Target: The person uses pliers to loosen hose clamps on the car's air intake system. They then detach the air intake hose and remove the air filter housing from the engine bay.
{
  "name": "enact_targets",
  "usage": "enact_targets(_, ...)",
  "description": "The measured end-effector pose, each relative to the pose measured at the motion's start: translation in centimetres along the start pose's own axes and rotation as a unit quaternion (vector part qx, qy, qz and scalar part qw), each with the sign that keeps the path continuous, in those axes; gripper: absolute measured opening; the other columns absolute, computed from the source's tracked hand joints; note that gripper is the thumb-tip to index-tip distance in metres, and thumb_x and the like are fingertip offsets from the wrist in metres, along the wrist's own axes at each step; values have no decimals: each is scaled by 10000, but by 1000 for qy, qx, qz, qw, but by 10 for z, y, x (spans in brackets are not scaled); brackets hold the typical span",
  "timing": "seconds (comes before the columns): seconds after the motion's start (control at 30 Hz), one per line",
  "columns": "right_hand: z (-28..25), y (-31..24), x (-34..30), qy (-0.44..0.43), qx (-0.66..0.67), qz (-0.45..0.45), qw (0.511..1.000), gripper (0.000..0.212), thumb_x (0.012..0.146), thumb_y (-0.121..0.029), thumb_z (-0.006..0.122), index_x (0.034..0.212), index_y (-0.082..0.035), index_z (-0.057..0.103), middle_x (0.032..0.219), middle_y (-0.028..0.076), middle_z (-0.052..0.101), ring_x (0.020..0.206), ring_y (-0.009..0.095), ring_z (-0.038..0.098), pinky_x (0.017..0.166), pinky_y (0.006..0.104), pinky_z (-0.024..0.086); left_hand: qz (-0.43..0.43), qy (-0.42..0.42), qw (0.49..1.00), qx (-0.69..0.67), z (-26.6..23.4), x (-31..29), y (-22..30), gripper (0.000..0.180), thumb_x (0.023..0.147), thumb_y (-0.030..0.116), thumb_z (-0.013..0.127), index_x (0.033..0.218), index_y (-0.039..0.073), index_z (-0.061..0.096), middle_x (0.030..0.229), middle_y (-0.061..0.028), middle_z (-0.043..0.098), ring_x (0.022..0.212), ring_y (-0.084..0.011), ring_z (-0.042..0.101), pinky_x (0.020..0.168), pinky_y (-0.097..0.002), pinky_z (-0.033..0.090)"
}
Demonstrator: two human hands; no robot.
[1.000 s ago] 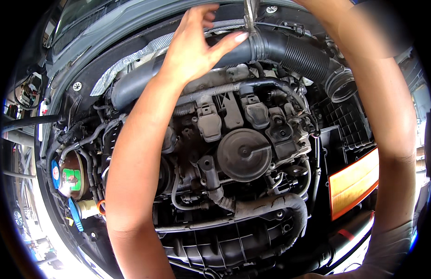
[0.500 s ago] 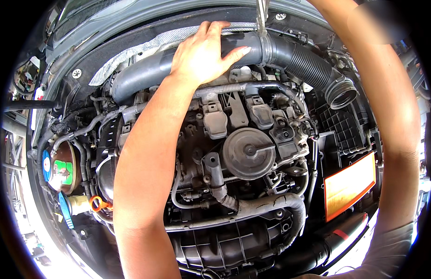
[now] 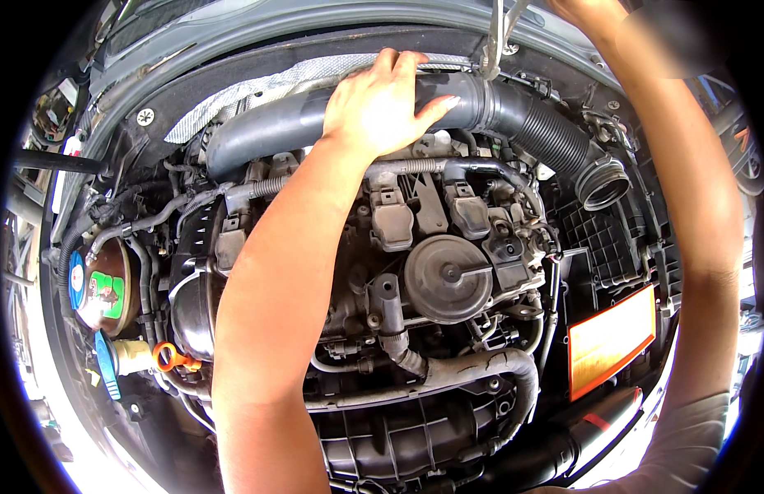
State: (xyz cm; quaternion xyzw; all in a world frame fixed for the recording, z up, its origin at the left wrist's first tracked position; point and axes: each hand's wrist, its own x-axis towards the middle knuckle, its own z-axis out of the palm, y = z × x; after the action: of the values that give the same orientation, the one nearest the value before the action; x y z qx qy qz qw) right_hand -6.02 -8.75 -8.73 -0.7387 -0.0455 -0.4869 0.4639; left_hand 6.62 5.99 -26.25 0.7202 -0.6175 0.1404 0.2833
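Directly beneath the left hand (image 3: 377, 109), half-closed around it, the black pipe (image 3: 285, 125); right hand (image 3: 586, 8), mostly cropped, grip unclear.

The picture's far edge cropped most of the right hand (image 3: 581, 10) and the end of a metal tool (image 3: 497, 39), while the left hand (image 3: 375, 105) hid part of a dark hose (image 3: 273, 128).

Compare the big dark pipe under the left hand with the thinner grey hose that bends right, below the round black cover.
Size: the dark pipe is much thicker than the grey hose.
Surface: the dark pipe is smooth, then ribbed toward its open right end; the grey hose is faded, with visible cracks.
Contact: the left hand lies over the dark pipe; neither hand is on the grey hose.
Shared: both curve.
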Motion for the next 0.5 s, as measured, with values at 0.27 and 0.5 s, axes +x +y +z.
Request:
enact_targets(0.27,-11,-1,-16,-102,23,-58,993,535,941,-239,656,1406,-9,525,1033,65,667,875,174,657,814,341,559,9,13,1000,7,4,0,-2,712,922,669,610,1361,110,572,1185,-160,647,1066,-362,708,940,-508,565)
enact_targets(0.5,-6,-11,-23,-125,30,-79,988,518,962,-220,615,1415,7,507,1045,84,661,918,189,650,841,365,551,20,35,999,29,1,-1,2,713,922,681,600,1355,114,581,1181,-163,665,1074,-358,709,939,-489,574)
